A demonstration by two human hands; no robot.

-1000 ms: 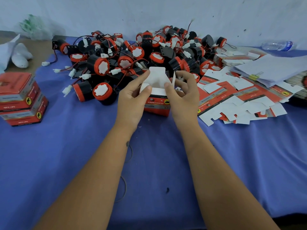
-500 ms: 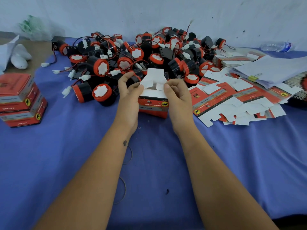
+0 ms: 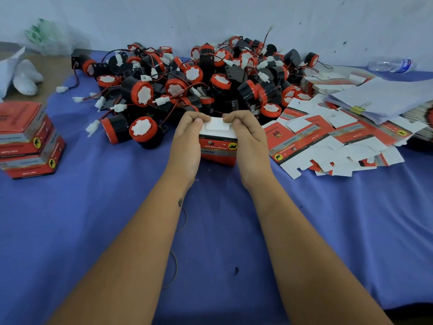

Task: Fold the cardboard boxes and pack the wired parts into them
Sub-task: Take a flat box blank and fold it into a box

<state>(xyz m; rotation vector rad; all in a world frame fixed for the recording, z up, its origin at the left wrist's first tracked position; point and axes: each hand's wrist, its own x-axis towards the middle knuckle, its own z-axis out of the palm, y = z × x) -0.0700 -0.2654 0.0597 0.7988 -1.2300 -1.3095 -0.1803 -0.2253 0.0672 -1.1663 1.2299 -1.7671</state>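
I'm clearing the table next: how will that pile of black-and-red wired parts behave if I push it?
The wired parts look round, so loose ones may roll. Their thin red wires cross, so neighbours will probably drag along in clumps.

Table under blue cloth (image 3: 328, 231): heap of black-and-red wired horns (image 3: 199, 83) at rear; flat box blanks (image 3: 328, 141) right; stacked folded boxes (image 3: 28, 139) left; paper sheaf (image 3: 386, 99); plastic bottle (image 3: 390, 64) far right.

Packing workshop: heaped wired parts (image 3: 187, 85), flat cartons (image 3: 328, 141), stacked boxes (image 3: 25, 139).
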